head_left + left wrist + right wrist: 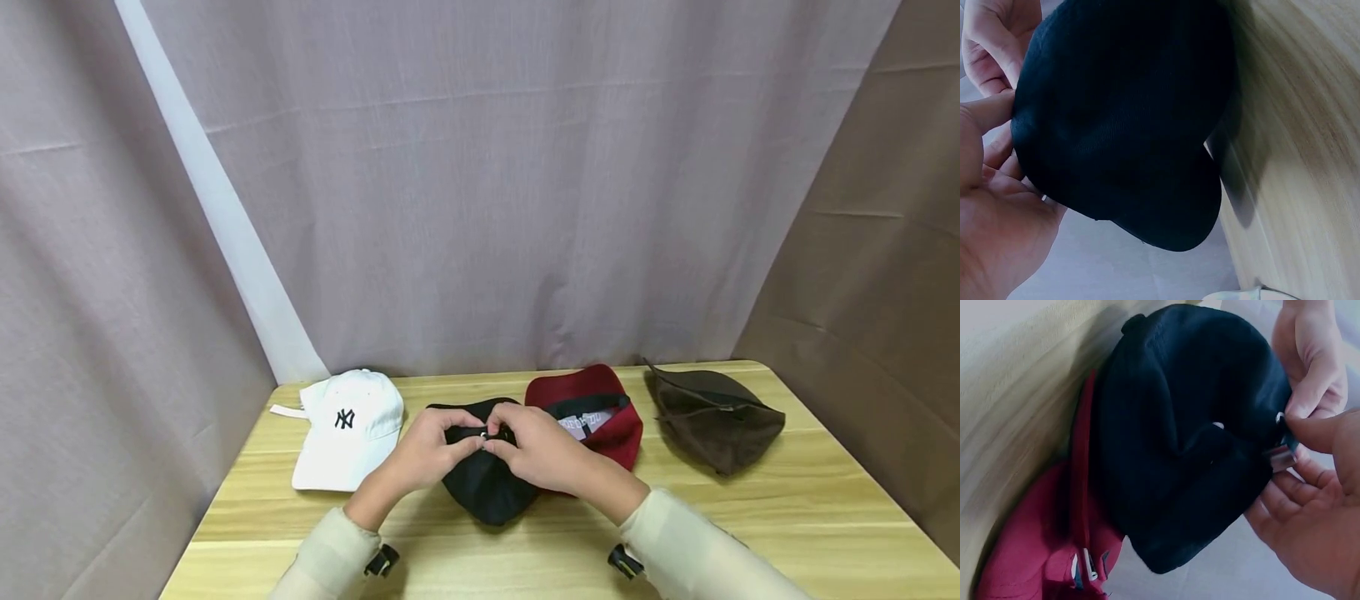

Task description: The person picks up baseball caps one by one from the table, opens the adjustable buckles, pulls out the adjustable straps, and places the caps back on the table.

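Observation:
Between both hands is a black baseball cap (491, 492), its crown toward the wearer of the camera and its brim toward the curtain. My left hand (433, 446) pinches the left part of its back strap between thumb and fingers. From the other side my right hand (542, 444) pinches the strap near a small metal buckle (1282, 456). The two thumbs nearly meet at the buckle. Seen from the left wrist, the black cap (1122, 119) hides most of the fingertips. A dark red cap (626, 433) lies partly beneath the right hand, against the black one.
A white cap (348, 433) with a dark logo stands at the left of the wooden table (825, 517), its strap sticking out. At the right lies a dark brown cap (723, 421), opening up. Grey curtain (480, 208) hangs behind the table.

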Motion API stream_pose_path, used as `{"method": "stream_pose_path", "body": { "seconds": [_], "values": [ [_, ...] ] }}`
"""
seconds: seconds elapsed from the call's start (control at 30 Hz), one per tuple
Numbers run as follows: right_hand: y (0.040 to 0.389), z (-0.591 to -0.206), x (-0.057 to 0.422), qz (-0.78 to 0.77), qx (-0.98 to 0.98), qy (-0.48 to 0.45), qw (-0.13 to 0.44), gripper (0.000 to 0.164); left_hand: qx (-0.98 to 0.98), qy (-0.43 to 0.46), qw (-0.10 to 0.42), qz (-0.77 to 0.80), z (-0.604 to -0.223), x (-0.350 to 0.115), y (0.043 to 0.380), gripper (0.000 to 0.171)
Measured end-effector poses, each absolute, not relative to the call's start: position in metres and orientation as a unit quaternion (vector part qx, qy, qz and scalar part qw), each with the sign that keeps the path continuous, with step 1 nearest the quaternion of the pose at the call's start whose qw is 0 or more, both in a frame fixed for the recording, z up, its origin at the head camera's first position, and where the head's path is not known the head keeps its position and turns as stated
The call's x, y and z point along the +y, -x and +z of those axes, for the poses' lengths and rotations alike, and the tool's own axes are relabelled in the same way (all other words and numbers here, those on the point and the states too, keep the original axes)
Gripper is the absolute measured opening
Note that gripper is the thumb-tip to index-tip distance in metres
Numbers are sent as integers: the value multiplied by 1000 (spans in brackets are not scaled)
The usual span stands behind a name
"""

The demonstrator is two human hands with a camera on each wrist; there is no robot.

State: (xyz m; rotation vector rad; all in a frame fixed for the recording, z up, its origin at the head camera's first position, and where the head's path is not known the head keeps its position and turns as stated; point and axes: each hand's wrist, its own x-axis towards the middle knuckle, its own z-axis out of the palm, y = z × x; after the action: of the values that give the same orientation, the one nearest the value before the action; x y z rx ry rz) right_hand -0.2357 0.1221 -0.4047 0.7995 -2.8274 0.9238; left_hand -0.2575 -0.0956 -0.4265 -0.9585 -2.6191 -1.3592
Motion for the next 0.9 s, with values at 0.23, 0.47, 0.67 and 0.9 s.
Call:
{"method": "stream_pose_path", "body": {
  "seconds": [0.23,0.47,0.67,0.9],
  "values": [
    [232,-405,115,241,-930,-273,54,20,-846,311,20,-432,-427,-96,259,14],
    [233,-407,119,247,-925,-283,50,23,-844,317,14,-433,-429,-95,259,12],
    [234,-406,118,289,-915,-279,41,21,-844,307,26,-440,-426,-92,257,13],
    [237,-408,119,354,-893,-276,24,21,-851,292,32,-435,-422,-90,254,16]
  ]
}}
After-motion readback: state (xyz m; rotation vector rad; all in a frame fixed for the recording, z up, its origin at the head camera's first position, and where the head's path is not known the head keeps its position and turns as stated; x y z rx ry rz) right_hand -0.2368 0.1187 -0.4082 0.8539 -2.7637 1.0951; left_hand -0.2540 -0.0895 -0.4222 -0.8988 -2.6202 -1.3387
